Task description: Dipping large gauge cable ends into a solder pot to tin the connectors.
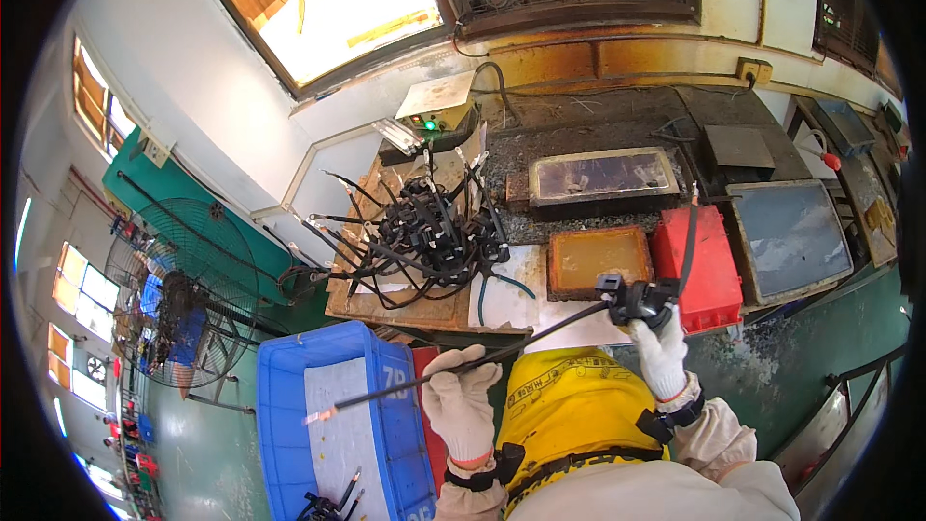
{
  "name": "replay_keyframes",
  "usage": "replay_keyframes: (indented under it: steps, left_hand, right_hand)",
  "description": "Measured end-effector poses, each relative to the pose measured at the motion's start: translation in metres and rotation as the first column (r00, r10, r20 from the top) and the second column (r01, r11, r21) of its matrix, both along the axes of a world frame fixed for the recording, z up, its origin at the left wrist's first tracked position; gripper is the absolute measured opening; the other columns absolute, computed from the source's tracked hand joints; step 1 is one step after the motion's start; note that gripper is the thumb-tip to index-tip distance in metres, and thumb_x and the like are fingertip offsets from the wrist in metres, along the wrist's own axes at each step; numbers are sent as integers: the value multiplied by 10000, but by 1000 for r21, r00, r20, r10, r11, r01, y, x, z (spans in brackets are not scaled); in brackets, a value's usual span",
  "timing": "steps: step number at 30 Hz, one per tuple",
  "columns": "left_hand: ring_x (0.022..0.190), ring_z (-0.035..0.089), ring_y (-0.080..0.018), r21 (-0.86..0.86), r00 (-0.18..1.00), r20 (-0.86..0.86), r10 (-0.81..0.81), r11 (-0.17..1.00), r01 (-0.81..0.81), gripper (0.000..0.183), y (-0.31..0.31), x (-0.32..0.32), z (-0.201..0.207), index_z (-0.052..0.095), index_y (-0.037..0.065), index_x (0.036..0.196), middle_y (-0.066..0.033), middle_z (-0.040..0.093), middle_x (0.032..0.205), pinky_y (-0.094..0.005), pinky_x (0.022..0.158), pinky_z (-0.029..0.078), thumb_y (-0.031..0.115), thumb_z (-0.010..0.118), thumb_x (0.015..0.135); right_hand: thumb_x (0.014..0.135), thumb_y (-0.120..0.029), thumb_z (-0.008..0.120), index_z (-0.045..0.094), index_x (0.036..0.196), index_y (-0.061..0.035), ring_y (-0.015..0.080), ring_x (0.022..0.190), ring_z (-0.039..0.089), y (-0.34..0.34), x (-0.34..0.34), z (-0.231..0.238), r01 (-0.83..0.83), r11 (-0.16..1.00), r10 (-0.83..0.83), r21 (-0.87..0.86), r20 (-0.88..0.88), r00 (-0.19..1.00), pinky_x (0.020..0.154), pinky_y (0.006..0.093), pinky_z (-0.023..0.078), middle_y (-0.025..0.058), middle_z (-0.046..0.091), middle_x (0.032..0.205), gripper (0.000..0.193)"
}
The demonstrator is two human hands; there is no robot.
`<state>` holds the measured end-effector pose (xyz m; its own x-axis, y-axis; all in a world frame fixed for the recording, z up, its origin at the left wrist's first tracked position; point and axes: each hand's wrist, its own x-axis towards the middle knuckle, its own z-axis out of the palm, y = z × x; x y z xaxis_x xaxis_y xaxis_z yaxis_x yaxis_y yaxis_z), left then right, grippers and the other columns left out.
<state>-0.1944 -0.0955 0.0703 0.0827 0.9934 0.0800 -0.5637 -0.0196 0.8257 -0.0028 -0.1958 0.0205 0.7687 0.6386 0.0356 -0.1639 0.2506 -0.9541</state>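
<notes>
My right hand point(662, 357), in a white glove, grips a black part point(637, 300) with coiled cable just in front of the red box. One black lead point(691, 241) rises from it across that box, ending in a bare tip. A second black cable point(550, 326) runs down to the left. My gloved left hand point(463, 400) is closed around this cable; its bare, copper-coloured end point(319, 416) sticks out past the hand, over the blue crate. On the bench ahead lies a tangled pile of similar black cabled parts point(424, 227).
A blue plastic crate point(272, 415) with several cabled parts stands at left. Along the bench are pliers point(506, 282), a tray of amber material point(600, 265), a red box point(709, 275), a rectangular metal-rimmed bath point(605, 177), a grey tray point(791, 232) and a control box point(436, 101). A large fan point(183, 299) stands farther left.
</notes>
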Motion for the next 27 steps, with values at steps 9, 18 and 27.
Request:
replay_keyframes:
  steps: [9,18,27]
  left_hand:
    - [448,329,-22,-506,499,-90,-862,471,723,333,-11,17,-22,541,84,874,38,491,641,-182,402,243,376,403,956]
    - [487,378,-35,-410,517,-459,-722,689,598,271,21,53,-56,546,39,996,36,457,610,-181,431,290,285,442,947]
    - [543,430,-39,-294,471,-567,-676,700,651,282,32,61,-60,559,26,1018,-11,573,725,-187,499,344,271,449,935]
  right_hand:
    - [794,-102,510,382,1281,-14,110,851,531,-31,37,-8,124,992,-125,14,100,987,730,221,459,37,534,984,512]
    - [746,-261,678,424,1254,12,123,644,589,-56,26,-14,-264,922,321,-284,173,931,541,241,488,79,615,840,631]
    - [775,-223,583,472,1225,-24,96,588,572,-41,38,-9,-143,902,182,-407,57,982,510,233,478,64,614,818,505]
